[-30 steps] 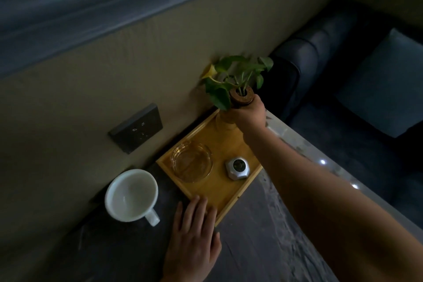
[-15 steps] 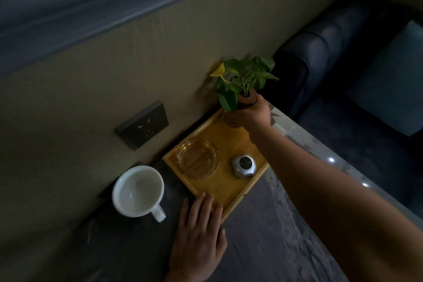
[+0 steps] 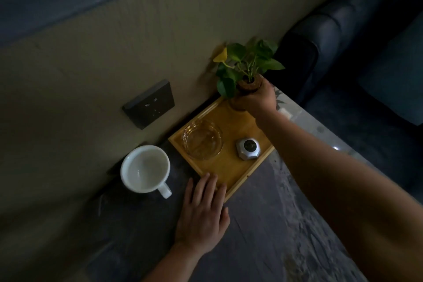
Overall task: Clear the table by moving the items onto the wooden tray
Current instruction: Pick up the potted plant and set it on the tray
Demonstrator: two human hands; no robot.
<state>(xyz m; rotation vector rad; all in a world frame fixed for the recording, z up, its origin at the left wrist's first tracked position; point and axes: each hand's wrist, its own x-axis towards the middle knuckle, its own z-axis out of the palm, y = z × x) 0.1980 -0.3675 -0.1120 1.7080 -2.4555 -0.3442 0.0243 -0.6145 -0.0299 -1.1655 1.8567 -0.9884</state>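
Setting the potted plant [image 3: 246,68] at the wooden tray [image 3: 238,177] far corner, right hand [image 3: 257,98] fingers wrapped round its pot; glass dish [image 3: 202,139] and silver gadget [image 3: 248,147] aboard; white mug [image 3: 145,171] remains on bench [image 3: 263,224]; left hand [image 3: 203,215] flat, holding nothing, fingertips on tray edge

Socket plate [image 3: 148,103]: dark, set in beige wall [image 3: 109,57]. Sofa [image 3: 343,36]: dark, stood against wall, far right. Cushion [image 3: 396,71]: blue-grey, lay on sofa.
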